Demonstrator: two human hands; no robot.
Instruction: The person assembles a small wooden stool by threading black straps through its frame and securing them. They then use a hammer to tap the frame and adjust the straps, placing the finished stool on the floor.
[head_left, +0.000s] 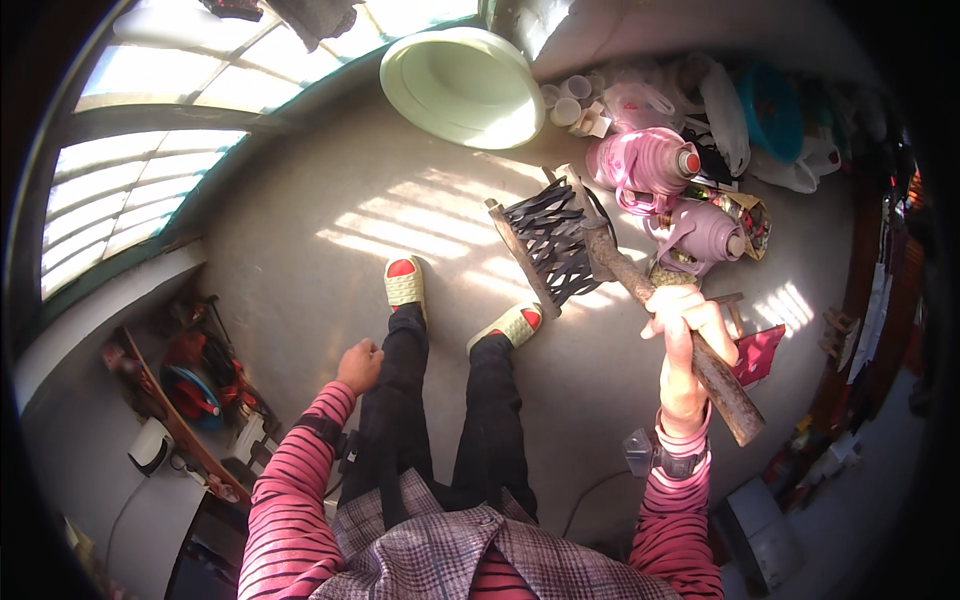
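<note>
- The grey floor [270,260] spreads under everything, striped with sunlight; its far edges sink into shadow.
- The barred window [150,185] at upper left is partly washed out by glare and cut off at the top, where dark hanging items are too unclear to name.
- The pale green basin [462,88] sits tilted in view, near the wall, its inside showing.
- The wooden stool [550,240], with a seat of crisscrossed black strips, stands or is held in front of the right foot; its underside is hidden, so I cannot tell whether its legs touch the ground.
- Two thermos flasks, one pink [640,165] and one mauve [690,235], are just beyond the stool. Plastic bags [725,115] and a blue bowl [770,115] crowd behind them, overlapping and blurring together toward the right.
- The wooden pole [630,275] slants from the stool's frame toward the lower right; whether it is part of the stool is hard to make out.
- The right hand [690,325] is wrapped around this pole, covering its middle. A dark red flat item [762,355] shows just beside it, partly hidden.
- The left hand [360,367] hangs by the dark trouser leg [395,400], fingers curled; its palm is hidden, so I cannot tell how tightly they close.
- The slippers, left [403,283] and right [508,325], are pale yellow with red openings.
- Clear cups [570,100] cluster beside the basin, partly overlapping.
</note>
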